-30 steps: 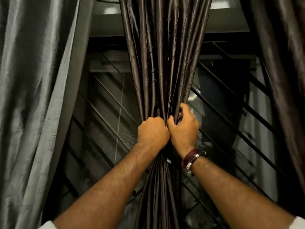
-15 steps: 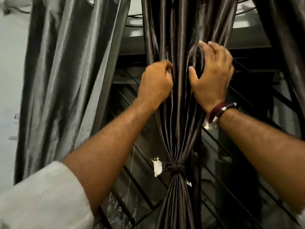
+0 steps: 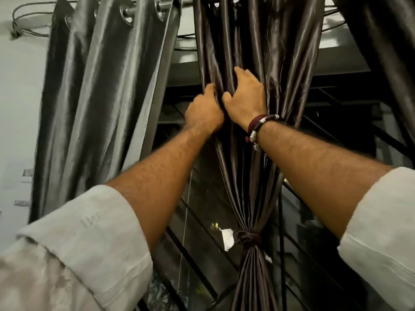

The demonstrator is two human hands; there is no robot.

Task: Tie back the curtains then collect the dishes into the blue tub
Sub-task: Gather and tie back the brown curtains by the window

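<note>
Both hands are up in the middle of the frame, bunching the folds of the dark brown satin curtain (image 3: 253, 63). The left hand (image 3: 203, 111) has its fingers curled into the pleats, gripping a fold. The right hand (image 3: 246, 97), with 2 bracelets (image 3: 258, 129) on its wrist, lies just beside it, thumb hooked round a pleat and fingers pressed into the cloth; it seems to grip too, though the fingertips are hidden in the folds.

This looks like the curtain step, near its close: lower down, right of centre, the fabric is already cinched by a knotted brown tie (image 3: 248, 239), with a white tag (image 3: 227, 237) sticking out to its left. I would judge the hands are neatening the gathers above the knot. The next move calls for letting go and turning to the grey satin eyelet curtain (image 3: 101, 97) at upper left, which hangs loose.

Behind is a window with dark diagonal bars (image 3: 195, 223). A bundle of cables (image 3: 29, 19) runs along the wall at top left. No dishes or blue tub are in view.
</note>
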